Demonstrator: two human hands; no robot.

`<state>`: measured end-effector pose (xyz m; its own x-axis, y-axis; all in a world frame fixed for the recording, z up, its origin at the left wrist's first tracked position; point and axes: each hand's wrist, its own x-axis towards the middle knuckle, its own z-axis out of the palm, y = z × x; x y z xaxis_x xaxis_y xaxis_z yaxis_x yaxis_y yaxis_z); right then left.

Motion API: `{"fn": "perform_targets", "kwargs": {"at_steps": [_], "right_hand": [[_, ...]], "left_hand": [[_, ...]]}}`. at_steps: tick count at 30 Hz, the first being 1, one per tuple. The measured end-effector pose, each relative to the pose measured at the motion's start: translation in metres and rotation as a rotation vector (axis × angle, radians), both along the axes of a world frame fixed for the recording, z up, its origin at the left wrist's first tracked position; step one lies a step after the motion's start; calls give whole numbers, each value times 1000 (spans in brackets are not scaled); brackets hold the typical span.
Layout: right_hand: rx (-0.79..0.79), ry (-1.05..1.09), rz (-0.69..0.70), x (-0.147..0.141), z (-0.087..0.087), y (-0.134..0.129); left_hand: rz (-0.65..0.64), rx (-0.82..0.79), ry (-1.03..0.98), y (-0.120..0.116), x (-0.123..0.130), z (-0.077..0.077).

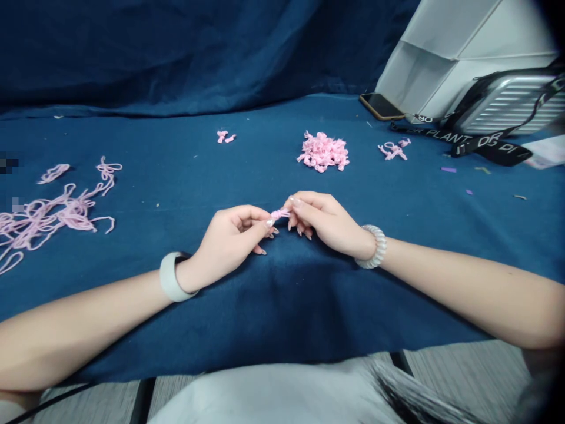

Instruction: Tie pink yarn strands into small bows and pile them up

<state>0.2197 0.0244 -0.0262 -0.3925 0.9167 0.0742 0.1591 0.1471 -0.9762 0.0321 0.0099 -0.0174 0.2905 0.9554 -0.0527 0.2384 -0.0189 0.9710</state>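
Between my two hands is a small knotted piece of pink yarn (279, 214), held just above the blue cloth. My left hand (236, 235) pinches its left end between thumb and forefinger, the other fingers curled beneath. At its right end, the thumb and forefinger of my right hand (324, 221) close on the loose strands. A heap of knotted pink yarn pieces (323, 152) lies beyond my right hand. Past my left hand rest a few little pink knots (226, 136). Farther right sits a loosely looped pink piece (392, 150).
Tangled pink yarn (66, 215) spreads over the left of the blue cloth (185, 171). At the back right are a phone (382, 107), a white box (424, 65), a ribbed silver case (507, 103) and a black lettered lanyard (468, 140). Small scraps lie at the right.
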Motion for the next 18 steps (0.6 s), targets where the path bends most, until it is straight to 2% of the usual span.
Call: {"fn": "perform_targets", "kwargs": {"at_steps": [7, 18], "right_hand": [[75, -48, -9, -1, 1, -1], [-7, -22, -11, 0, 1, 1]], "left_hand": [[-28, -44, -78, 2, -3, -3], [-30, -20, 41, 0, 1, 2]]}}
